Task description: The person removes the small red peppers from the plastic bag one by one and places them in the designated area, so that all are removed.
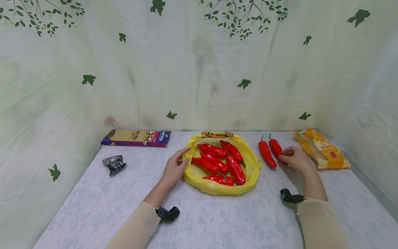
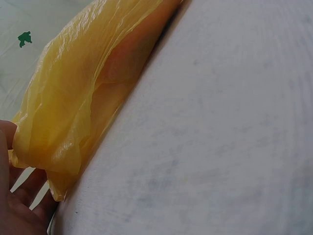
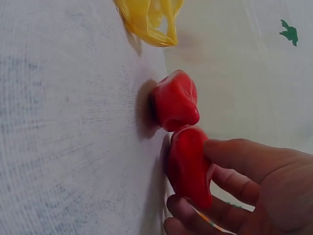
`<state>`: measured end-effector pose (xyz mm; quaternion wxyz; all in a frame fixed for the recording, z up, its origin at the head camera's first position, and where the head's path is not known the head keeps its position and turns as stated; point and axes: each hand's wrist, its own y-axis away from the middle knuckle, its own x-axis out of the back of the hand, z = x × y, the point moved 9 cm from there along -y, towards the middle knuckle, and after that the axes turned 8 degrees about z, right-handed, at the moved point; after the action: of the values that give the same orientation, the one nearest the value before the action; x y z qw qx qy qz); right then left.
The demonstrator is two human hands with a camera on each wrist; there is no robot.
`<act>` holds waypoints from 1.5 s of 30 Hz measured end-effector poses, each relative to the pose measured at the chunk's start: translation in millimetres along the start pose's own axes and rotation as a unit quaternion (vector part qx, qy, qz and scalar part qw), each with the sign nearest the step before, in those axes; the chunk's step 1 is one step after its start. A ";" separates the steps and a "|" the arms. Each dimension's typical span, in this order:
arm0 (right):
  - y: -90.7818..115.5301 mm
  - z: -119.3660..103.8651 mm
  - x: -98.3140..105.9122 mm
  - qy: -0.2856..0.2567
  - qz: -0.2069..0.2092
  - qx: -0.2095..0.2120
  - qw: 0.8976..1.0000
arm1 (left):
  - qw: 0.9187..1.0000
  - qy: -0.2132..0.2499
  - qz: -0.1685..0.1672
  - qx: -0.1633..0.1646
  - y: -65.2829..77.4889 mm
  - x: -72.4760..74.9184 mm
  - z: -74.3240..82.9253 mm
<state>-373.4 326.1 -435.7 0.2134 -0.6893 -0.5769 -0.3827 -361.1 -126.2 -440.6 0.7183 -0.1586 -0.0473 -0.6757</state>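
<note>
A yellow plastic bag (image 1: 214, 188) stands with its mouth spread wide in the middle of the table. Several glossy red peppers (image 1: 235, 168) lie inside it. At the bag's left rim, my left hand (image 1: 174, 168) holds the plastic between thumb and fingers. To the right of the bag, my right hand (image 1: 296, 159) grips the lower end of a red pepper (image 1: 275, 146), thumb on one side and fingers on the other. Another red pepper (image 1: 266, 154) lies just left of the held one. The right wrist view shows the held pepper (image 3: 188, 164) close beside its neighbour.
A purple and tan flat packet (image 1: 133, 138) lies at the back left of the table. In front of it sits a small crumpled black packet (image 1: 115, 164). An orange and yellow bag of grain-like food (image 1: 323, 149) lies at the right, behind my right hand. Leaf-printed curtains (image 1: 199, 69) surround the table.
</note>
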 end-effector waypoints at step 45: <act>74.9 -175.1 -49.2 -0.065 0.096 0.258 0.959 | 1.000 -0.016 0.007 -0.016 -2.3 -0.4 -5.5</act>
<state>-352.9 148.0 -354.9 0.3817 -0.6864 -0.5997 -0.1535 -364.2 -127.5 -445.6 0.7198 -0.1814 -0.0468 -0.6684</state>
